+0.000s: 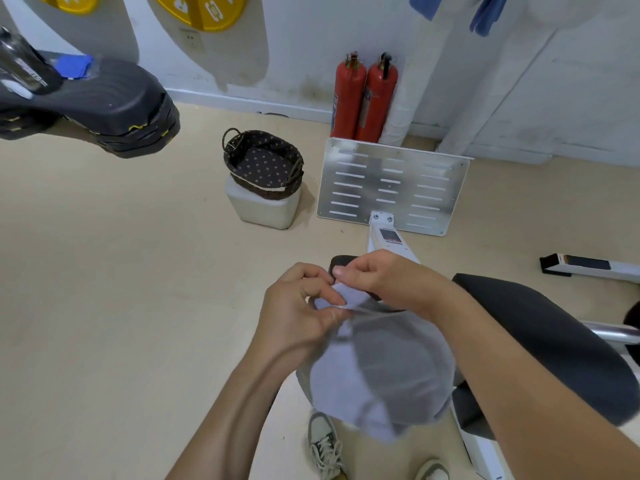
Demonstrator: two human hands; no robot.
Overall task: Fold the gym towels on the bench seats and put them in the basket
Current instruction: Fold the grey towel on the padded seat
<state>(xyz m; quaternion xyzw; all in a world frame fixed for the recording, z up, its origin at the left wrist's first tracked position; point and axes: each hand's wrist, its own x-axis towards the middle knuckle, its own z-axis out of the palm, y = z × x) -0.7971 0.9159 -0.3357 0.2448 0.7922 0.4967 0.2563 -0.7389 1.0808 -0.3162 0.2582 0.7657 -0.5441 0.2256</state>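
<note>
Fingers [323, 289] of my left hand [298, 306] and right hand [384, 278] are curled in. Each hand pinches the top edge of the pale grey-blue towel [381, 368], and the two pinches almost touch. Below the fingertips the towel hangs in a loose bunch, in front of the near bench seat [554, 341], whose black pad lies just right of my grip. Well beyond the fingers and a little to their left, the dark woven basket [273, 194] sits on top of a white plastic container [263, 211]. Inside the basket I see its dotted brown lining. Far to the left of my fingers and beyond them, a blue towel [74, 65] lies on the far bench seat [114, 102]. Beyond the fingers, slightly right, two red fire extinguishers [363, 98] stand against the wall.
</note>
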